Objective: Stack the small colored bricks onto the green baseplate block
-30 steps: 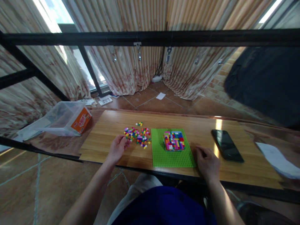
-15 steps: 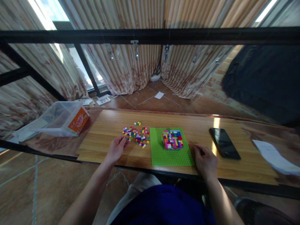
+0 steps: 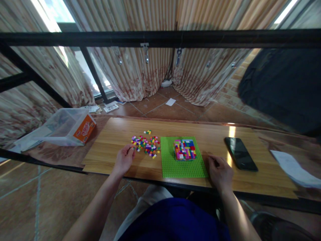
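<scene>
At the left edge of a pile of small coloured toy bricks [image 3: 147, 147], my left hand [image 3: 124, 159] pinches a small orange-red brick [image 3: 132, 147] between thumb and fingertips; most of it is hidden. To the right of the pile lies a green baseplate [image 3: 169, 167]. A multicoloured block of tightly packed bricks [image 3: 185, 150] stands on it, toward the upper right. My right hand [image 3: 220, 172] rests on the table beside the baseplate's right edge, fingers curled closed, with nothing visible in them.
A black phone [image 3: 240, 154] lies on the wooden table [image 3: 105, 144] right of my right hand. White paper [image 3: 296, 168] is at the far right. Beyond the table's left end stands a clear plastic bin [image 3: 62, 129] with an orange label. A black rail [image 3: 160, 39] crosses ahead.
My left hand has drawn back slightly to the left from the brick pile, its fingertips closer together. My right hand, the baseplate and the brick block stay in place.
</scene>
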`<state>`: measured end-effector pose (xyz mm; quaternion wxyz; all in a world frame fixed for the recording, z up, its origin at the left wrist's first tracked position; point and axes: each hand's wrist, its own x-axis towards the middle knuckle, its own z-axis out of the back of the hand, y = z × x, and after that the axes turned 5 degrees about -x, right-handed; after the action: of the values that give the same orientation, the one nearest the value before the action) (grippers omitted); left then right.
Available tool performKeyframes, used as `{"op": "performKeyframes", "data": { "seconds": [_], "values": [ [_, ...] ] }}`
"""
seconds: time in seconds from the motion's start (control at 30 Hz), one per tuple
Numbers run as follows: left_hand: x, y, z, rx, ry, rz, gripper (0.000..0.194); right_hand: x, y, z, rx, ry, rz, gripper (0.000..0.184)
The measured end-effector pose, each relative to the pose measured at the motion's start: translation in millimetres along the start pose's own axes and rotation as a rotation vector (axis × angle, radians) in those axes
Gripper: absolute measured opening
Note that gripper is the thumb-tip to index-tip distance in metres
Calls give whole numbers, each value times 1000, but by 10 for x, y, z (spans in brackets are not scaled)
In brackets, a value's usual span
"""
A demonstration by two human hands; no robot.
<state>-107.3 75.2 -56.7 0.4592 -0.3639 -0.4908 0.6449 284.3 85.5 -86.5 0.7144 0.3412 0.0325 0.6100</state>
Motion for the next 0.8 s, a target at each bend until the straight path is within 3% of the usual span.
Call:
{"op": "performKeyframes", "data": {
  "seconds": [0.3, 0.57, 0.8],
  "values": [
    [7, 21, -1, 44, -42, 3, 20, 6, 22, 21, -18, -2, 7, 36],
    [-37, -113, -70, -259, -54, 152, 34, 4, 22, 12, -11, -16, 24, 37],
    [-46, -169, -54, -307, -42, 202, 37, 6, -3, 0, -28, -10, 27, 37]
  ]
}}
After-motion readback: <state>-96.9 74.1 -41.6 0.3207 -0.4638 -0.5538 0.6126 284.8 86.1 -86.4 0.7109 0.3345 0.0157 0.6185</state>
